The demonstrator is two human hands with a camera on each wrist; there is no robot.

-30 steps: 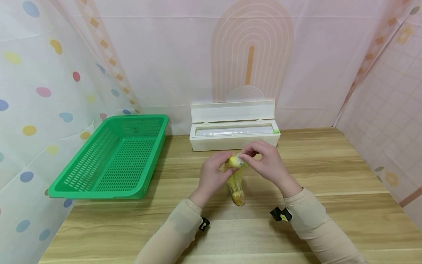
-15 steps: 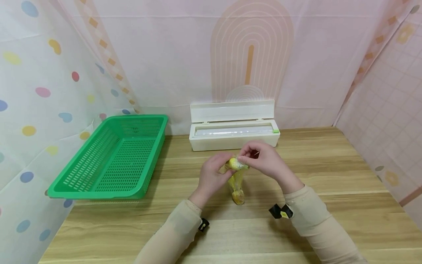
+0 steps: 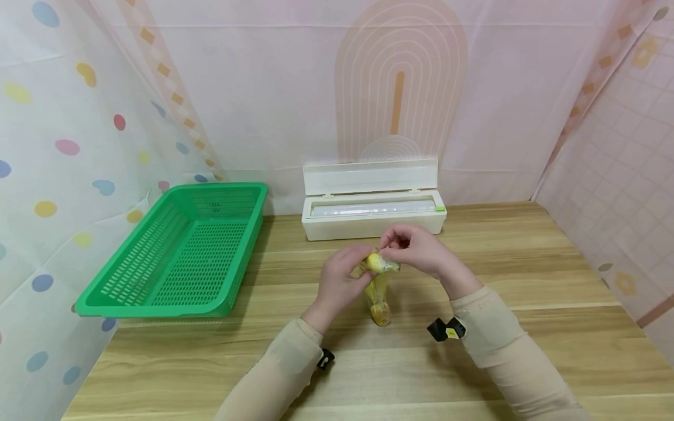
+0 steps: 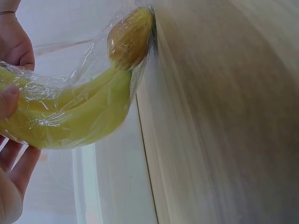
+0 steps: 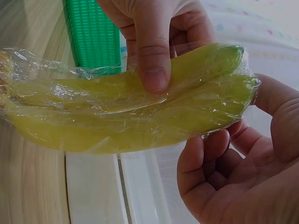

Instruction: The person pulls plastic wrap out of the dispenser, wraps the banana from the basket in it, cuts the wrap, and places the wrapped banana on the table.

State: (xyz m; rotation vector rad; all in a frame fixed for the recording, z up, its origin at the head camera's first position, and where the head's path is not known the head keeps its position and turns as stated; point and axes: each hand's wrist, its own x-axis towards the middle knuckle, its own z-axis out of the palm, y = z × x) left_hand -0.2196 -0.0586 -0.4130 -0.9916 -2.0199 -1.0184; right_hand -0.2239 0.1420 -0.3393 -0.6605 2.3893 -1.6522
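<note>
A small bunch of bananas [image 3: 380, 314], wrapped in clear cling film, is held up above the table between the two hands. Its brown stem end [image 4: 130, 39] points down in the head view, while the greenish tips [image 5: 229, 79] are up by the right hand. My left hand [image 3: 339, 283] grips the bunch near its upper part, thumb [image 5: 154, 70] across the front and fingers behind. With curled fingers, my right hand [image 3: 423, 254] pinches the cling film [image 5: 252, 86] at the tips. Part of the bunch is hidden by the left hand in the head view.
A white cling film box [image 3: 374, 225] with its lid raised stands at the back, a roll [image 3: 374, 209] inside. The green plastic basket [image 3: 226, 304] is on the left. Patterned cloth hangs behind and at both sides of the wooden table [image 3: 526, 280].
My right hand has shifted slightly left along the banana tips, and more of the wrapped tips shows beneath its fingers. The left hand keeps its grip almost unmoved.
</note>
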